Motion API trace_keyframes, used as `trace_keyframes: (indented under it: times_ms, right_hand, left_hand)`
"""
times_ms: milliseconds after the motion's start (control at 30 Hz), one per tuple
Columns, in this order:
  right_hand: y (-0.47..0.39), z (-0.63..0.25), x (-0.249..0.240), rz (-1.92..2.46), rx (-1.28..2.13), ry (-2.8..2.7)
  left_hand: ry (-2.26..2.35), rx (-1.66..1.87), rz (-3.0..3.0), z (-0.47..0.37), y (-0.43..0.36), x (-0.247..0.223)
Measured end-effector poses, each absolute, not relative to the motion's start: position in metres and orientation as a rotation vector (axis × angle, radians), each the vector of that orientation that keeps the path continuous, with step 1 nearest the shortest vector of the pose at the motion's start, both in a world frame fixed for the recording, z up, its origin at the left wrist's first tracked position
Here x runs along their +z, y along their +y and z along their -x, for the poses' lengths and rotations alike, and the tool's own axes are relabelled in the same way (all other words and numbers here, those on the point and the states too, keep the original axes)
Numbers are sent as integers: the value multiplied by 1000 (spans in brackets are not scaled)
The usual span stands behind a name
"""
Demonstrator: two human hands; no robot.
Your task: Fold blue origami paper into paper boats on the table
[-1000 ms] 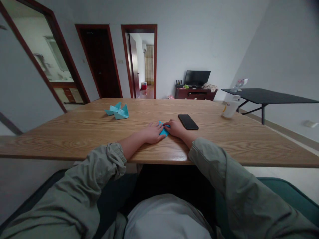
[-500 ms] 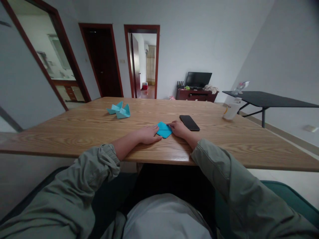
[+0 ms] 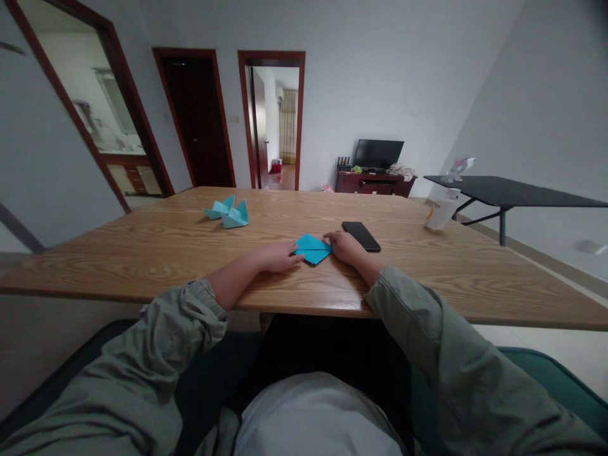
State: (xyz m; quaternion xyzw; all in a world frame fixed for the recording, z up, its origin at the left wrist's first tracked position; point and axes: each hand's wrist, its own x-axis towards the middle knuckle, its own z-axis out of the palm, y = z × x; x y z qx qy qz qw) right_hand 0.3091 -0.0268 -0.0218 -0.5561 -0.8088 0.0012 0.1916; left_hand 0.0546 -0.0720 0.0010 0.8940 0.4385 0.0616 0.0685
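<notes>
A folded piece of bright blue paper (image 3: 313, 249) lies flat on the wooden table (image 3: 156, 253), with a crease line running across it. My left hand (image 3: 280, 256) rests at its left corner, fingertips on the paper. At the right corner, the fingers of my right hand (image 3: 342, 245) touch the paper's edge, bent and close together. Beyond my left hand stands a lighter blue folded paper figure (image 3: 228, 213) with several pointed parts. Just past my right hand lies a black phone (image 3: 361, 235).
A whitish translucent cup or container (image 3: 441, 212) stands at the table's right side. Beyond it is a black folding table (image 3: 513, 190) with a clear plastic item on it. A television (image 3: 379, 154) stands on a dark red cabinet by the far wall.
Both hands have moved slightly apart, outward along the blue paper. More of its left and right corners now shows. The view has tilted very slightly.
</notes>
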Motion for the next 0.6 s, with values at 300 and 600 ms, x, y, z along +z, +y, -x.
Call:
trace_keyframes:
  times_ms: [300,600]
  right_hand:
    - [-28,-291,-10,1671,140,-2101]
    - [-28,-289,-11,1655,272,-2006]
  left_hand:
    - [1589,359,-2516,-94,-37,6]
    - [1332,311,-2186,-82,-7,3]
